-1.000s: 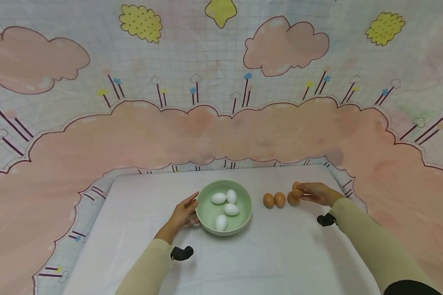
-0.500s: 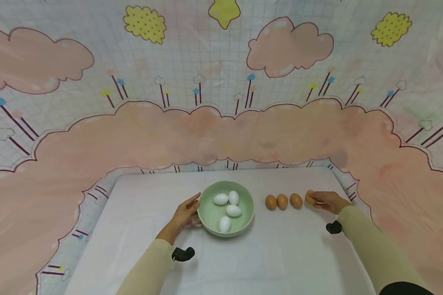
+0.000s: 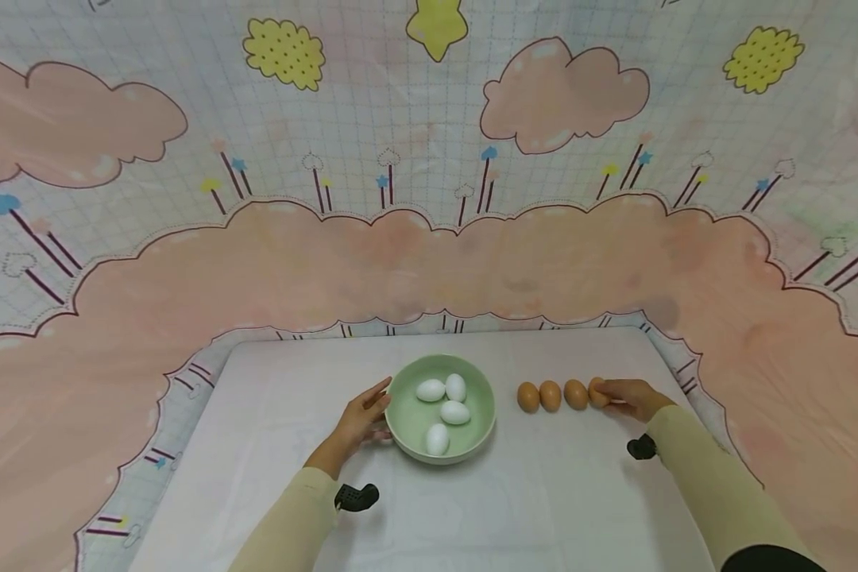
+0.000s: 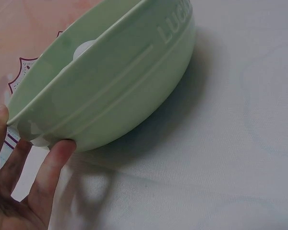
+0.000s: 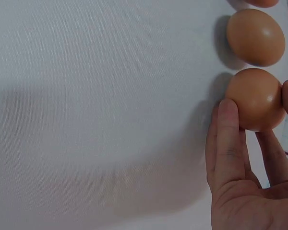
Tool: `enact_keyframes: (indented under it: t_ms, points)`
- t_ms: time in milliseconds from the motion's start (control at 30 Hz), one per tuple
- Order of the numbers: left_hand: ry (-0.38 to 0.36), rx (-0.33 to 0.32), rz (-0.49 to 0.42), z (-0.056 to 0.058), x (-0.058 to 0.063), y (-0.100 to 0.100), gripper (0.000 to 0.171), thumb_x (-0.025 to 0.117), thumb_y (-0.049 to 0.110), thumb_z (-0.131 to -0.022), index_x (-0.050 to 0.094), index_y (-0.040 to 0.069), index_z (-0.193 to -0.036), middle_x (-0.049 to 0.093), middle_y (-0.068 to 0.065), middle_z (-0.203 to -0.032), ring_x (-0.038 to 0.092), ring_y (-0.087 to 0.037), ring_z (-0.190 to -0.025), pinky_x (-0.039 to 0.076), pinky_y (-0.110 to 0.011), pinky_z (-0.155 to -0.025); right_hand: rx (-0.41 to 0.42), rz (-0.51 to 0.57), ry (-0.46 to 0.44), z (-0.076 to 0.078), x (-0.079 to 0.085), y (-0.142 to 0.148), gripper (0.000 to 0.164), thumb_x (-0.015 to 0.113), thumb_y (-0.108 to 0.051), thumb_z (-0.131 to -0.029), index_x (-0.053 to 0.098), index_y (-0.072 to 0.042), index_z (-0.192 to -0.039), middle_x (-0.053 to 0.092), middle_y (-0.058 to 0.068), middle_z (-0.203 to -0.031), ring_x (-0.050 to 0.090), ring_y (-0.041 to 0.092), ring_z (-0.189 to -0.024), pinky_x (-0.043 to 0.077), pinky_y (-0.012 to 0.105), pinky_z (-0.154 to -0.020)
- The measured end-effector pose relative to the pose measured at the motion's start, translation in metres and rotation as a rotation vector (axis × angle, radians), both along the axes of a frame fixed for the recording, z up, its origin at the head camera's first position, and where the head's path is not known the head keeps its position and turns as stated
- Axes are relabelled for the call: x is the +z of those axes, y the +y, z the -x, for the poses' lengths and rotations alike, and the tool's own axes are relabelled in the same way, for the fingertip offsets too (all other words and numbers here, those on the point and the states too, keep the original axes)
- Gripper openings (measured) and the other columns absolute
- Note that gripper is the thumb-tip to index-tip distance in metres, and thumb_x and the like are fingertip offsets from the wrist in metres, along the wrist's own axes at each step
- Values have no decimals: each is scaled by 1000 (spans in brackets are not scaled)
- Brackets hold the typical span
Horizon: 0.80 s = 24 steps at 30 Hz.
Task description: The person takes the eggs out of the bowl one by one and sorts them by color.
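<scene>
Several white eggs [image 3: 455,412] lie inside a pale green bowl [image 3: 412,419] at the middle of the head view. At the bowl's left side, my left hand [image 3: 357,417] touches the rim and outer wall with spread, mostly straight fingers; the left wrist view shows fingertips [image 4: 64,146] against the lower wall. To the right of the bowl, brown eggs [image 3: 550,396] lie in a row. My right hand [image 3: 632,397] pinches the rightmost brown egg [image 5: 256,98] between thumb and fingers, close beside the neighbouring brown egg [image 5: 256,37].
A white-covered table [image 3: 515,492] lies under everything. Behind and around it hangs a patterned cloth [image 3: 372,262] with printed clouds and stars. Black wrist devices [image 3: 357,498] are worn at both cuffs.
My right hand has carried the brown egg off the third egg's top, out to the right, then slightly left to the row's end. The left hand stays at the bowl.
</scene>
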<state>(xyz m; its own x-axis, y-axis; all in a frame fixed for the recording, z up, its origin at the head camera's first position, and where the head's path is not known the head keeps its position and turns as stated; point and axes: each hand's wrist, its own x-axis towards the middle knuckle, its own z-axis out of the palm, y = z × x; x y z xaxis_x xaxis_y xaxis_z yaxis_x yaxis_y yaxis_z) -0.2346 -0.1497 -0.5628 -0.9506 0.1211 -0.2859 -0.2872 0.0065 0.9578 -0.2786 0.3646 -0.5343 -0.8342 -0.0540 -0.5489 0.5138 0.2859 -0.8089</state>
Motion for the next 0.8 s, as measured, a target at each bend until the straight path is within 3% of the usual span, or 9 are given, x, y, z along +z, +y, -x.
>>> enact_keyframes:
  t_ms: [300,467,633,800]
  points:
    - [-1,-10,4,2,-2,-1,50,53,20,-103,40,17,-152,33,-25,-155,57,-45,-119,63,-47,-75,-31,-51,-20,3,-5,-4,66,65,-17,-95,34,17,-142,54,20,-123,58,16,-96,58,24,-83]
    - [-8,-7,2,1,-1,0,51,53,20,-103,40,17,-152,33,-24,-155,56,-45,-120,63,-47,-76,-30,-42,-23,3,-6,-5,71,63,-16,-96,25,18,-146,32,35,-148,58,12,-93,57,20,-79]
    - [-10,-7,0,1,-1,1,50,52,19,-103,40,17,-152,34,-24,-154,55,-46,-121,62,-47,-77,20,-71,-21,3,-4,-4,75,61,-21,-98,19,16,-149,27,34,-153,58,24,-107,56,29,-91]
    - [-15,0,-3,2,-1,0,49,52,18,-104,40,17,-152,35,-24,-154,56,-45,-120,62,-48,-77,41,-167,18,6,10,-5,74,60,-23,-98,23,16,-148,31,34,-151,45,44,-128,49,44,-105]
